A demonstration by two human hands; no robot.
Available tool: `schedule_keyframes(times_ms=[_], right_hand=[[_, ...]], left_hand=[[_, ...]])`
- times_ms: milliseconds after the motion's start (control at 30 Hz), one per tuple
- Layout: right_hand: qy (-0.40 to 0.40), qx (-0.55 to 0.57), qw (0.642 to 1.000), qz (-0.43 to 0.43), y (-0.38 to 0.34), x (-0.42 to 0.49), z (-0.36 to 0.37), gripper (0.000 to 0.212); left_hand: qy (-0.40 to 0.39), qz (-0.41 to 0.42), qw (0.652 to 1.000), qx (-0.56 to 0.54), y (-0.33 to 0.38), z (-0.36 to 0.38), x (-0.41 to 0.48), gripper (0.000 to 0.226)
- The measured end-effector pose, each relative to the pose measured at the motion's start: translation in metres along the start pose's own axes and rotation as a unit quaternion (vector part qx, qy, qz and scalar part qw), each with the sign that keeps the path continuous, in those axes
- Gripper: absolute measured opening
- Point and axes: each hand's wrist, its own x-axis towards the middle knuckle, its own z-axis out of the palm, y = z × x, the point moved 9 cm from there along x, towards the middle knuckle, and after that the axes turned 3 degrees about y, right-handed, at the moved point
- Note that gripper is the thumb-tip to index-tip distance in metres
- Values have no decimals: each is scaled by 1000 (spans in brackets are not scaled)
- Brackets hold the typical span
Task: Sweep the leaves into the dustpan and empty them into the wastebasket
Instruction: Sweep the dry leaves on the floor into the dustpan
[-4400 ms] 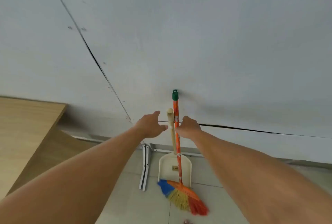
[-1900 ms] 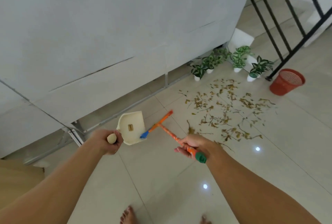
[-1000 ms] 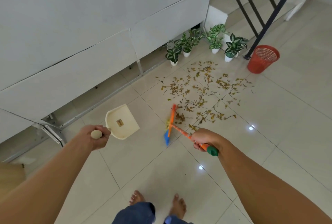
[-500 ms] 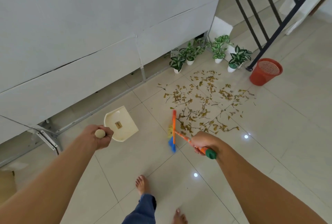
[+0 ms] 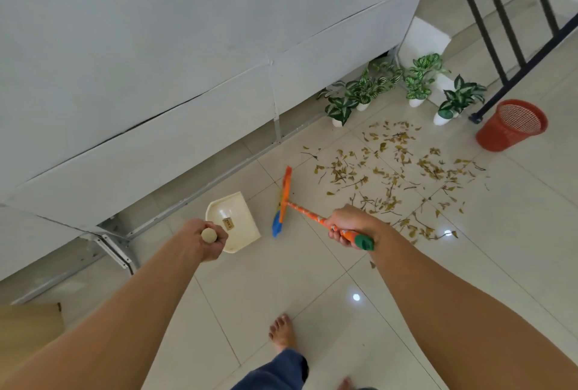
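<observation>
2 tools are gripped: right hand (image 5: 350,224) is closed on the broom (image 5: 308,217), left hand (image 5: 205,241) on the dustpan (image 5: 237,224). leaves (image 5: 394,174) are scattered beyond the broom head, toward the wastebasket (image 5: 509,127).

Dustpan (image 5: 233,220) sits just past the left hand's fingers (image 5: 219,241), broom head (image 5: 283,202) right of it. Leaves (image 5: 394,177) spread beyond the right hand's fingers (image 5: 339,235), wastebasket (image 5: 511,125) farther right (potted plants (image 5: 403,86) behind the leaves).
</observation>
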Motion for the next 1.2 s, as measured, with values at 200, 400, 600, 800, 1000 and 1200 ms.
schedule_keyframes(times_ms=[200, 400, 600, 800, 1000, 1200], right_hand=[[37, -1, 999, 34, -1, -4, -36, 28], [8, -58, 998, 26, -38, 11, -66, 14], [-20, 60, 998, -9, -100, 81, -86, 15], [-43, 75, 996, -5, -118, 89, -155, 24], [-67, 45, 997, 1, -122, 87, -193, 10], [-87, 97, 991, 13, -159, 144, -194, 15]], left_hand=[[35, -30, 998, 41, 0, 26, 72, 19], [28, -25, 997, 62, 0, 70, 74, 25], [22, -22, 998, 61, -15, 117, 79, 18], [15, -31, 998, 46, -46, 172, 76, 19], [16, -45, 999, 3, -64, 217, 84, 15], [23, -55, 998, -4, -85, 236, 86, 16]])
